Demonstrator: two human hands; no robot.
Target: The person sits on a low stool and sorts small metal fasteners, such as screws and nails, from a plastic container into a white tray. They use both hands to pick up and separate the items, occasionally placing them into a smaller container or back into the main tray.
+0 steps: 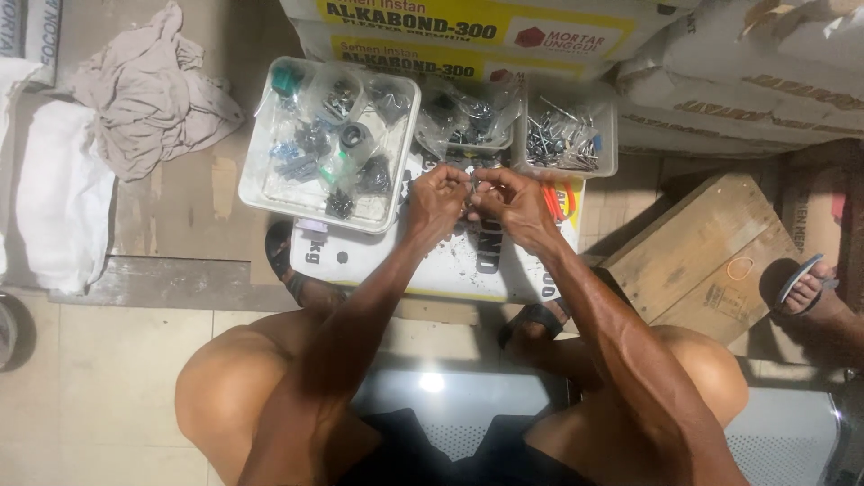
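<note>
- Left hand (436, 200) and right hand (510, 202) meet fingertip to fingertip, each grip pinched shut on a small metal part (473, 187), held above a white sack (432, 256).
- Behind them, a clear tray (270, 193) holds bagged dark fittings; a smaller tub (608, 135) holds loose screws.

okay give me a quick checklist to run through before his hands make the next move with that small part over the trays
1. Both hands on the small part: ok, left hand and right hand meet around it.
2. What the part is: cannot tell, fingers hide it.
3. Large tray within reach: ok, beside the left hand.
4. Small tray of screws upright: ok.
5. White sack beneath the hands lies flat: ok.
6. Another person's foot clear of the hands: ok.
</note>
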